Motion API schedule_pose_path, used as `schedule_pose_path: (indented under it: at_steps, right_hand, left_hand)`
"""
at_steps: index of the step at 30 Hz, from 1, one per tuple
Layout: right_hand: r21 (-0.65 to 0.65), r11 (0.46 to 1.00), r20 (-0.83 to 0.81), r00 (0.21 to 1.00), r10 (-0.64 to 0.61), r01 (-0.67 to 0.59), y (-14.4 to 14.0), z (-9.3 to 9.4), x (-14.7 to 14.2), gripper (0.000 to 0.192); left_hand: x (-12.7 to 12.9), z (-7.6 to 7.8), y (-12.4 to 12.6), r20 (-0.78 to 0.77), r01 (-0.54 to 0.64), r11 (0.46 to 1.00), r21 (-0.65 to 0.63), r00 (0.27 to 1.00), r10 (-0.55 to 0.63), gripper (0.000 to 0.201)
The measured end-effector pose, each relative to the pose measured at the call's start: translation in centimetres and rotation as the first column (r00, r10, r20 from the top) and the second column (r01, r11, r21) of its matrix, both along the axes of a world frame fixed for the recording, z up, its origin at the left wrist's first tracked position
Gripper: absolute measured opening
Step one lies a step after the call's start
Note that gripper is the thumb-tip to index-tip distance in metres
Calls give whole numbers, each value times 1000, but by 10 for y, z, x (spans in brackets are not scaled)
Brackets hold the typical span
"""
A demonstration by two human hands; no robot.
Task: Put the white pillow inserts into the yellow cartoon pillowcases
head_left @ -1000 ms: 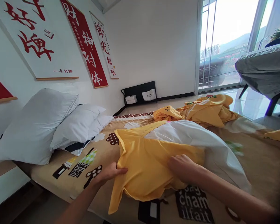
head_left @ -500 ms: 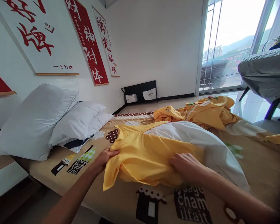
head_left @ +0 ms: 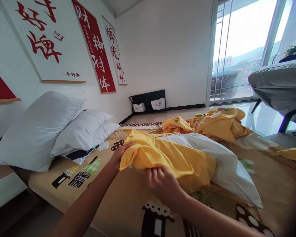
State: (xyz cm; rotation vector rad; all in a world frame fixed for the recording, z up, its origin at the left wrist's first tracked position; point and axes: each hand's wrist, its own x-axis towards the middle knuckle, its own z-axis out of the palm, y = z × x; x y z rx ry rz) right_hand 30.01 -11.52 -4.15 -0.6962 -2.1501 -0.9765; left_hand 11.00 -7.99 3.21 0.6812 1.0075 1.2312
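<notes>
A yellow pillowcase [head_left: 172,158] is pulled partway over a white pillow [head_left: 232,168], whose right end sticks out bare. My left hand [head_left: 122,153] pinches the case's left end, the fingers partly hidden by the cloth. At the near edge of the case, my right hand [head_left: 162,181] is closed in a fist on the fabric. Pillow and case lie on a bed [head_left: 111,204] with a tan printed sheet.
White pillows [head_left: 39,128] are piled at the bed's left end. Crumpled yellow bedding [head_left: 212,123] lies along the far side. A grey covered chair [head_left: 281,79] stands at the right, near a glass door [head_left: 236,56]. Scrolls [head_left: 96,49] hang on the left wall.
My right hand has moved left along the near edge of the pillowcase and grips it closer to my left hand. My left hand has shifted up and right, lifting the case's left end.
</notes>
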Motion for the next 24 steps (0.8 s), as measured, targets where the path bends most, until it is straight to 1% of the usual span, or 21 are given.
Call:
schedule_pose_path:
  at_steps: [3, 4, 6, 7, 9, 11, 12, 15, 18, 21, 24]
  right_hand:
    - [24, 998, 49, 997, 62, -63, 10, -6, 2, 12]
    - [6, 996, 89, 992, 91, -92, 11, -8, 4, 11]
    - [-70, 989, 189, 972, 140, -129, 12, -16, 9, 11]
    - [-115, 985, 237, 960, 150, -125, 13, -20, 12, 11]
    - [-192, 978, 324, 936, 139, -79, 14, -31, 15, 11]
    - [-221, 974, 391, 911, 128, -42, 17, -44, 17, 14]
    - [-221, 974, 413, 901, 133, -43, 18, -50, 17, 16]
    - [-224, 970, 450, 873, 190, -95, 19, -68, 19, 20]
    - [-274, 956, 475, 851, 225, -100, 20, -79, 24, 17]
    - [-359, 933, 519, 829, 208, -10, 20, -83, 29, 11]
    - [-449, 889, 574, 790, 216, 84, 18, -83, 27, 11]
  left_hand:
    - [5, -1, 0, 13, -18, 1000, 4, 1000, 18, 34]
    - [5, -3, 1, -6, -20, 1000, -1, 1000, 20, 35]
    - [2, -7, 3, -53, -26, 1000, -11, 998, 26, 34]
    - [-1, -10, 3, -82, -35, 999, -2, 996, 34, 32]
    - [-9, -16, 1, -153, -49, 999, 22, 987, 52, 30]
    - [-20, -23, -5, -246, -57, 998, 24, 967, 62, 33]
    - [-26, -28, -9, -287, -58, 998, 15, 956, 60, 35]
    - [-47, -46, -23, -328, -67, 998, -20, 943, 57, 38]
    - [-67, -71, -37, -296, -55, 998, -16, 954, 47, 37]
    - [-78, -97, -51, -201, -20, 999, 31, 979, 25, 34]
    - [-77, -118, -69, -103, 17, 997, 70, 995, -9, 41]
